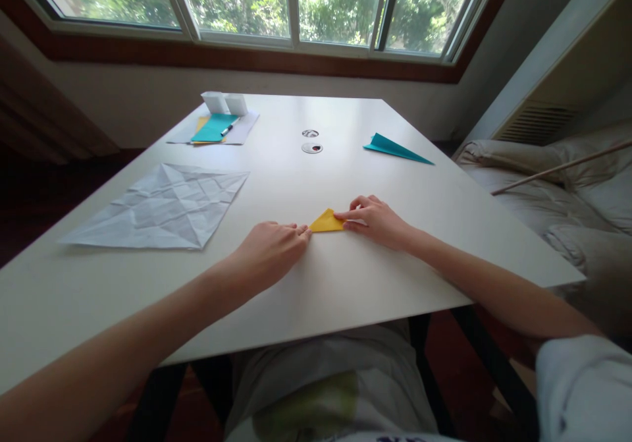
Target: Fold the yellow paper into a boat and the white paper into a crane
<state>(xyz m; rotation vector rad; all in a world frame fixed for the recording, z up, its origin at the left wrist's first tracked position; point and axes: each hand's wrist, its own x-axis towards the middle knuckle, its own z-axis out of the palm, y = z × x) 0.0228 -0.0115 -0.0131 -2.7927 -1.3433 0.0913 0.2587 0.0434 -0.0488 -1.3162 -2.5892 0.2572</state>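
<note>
A small yellow paper point(326, 222), folded into a triangle, lies flat on the white table point(345, 277) near its front middle. My left hand point(270, 249) rests palm down with its fingertips touching the triangle's left corner. My right hand point(376, 221) presses the triangle's right end with its fingers, index extended along the top edge. Neither hand lifts the paper off the table.
A large creased white sheet point(162, 207) lies at the left. A folded teal paper dart point(395, 148) sits at the far right. Teal and yellow sheets with a pen point(215, 128) and two white boxes point(225, 103) are at the back. A bed lies right of the table.
</note>
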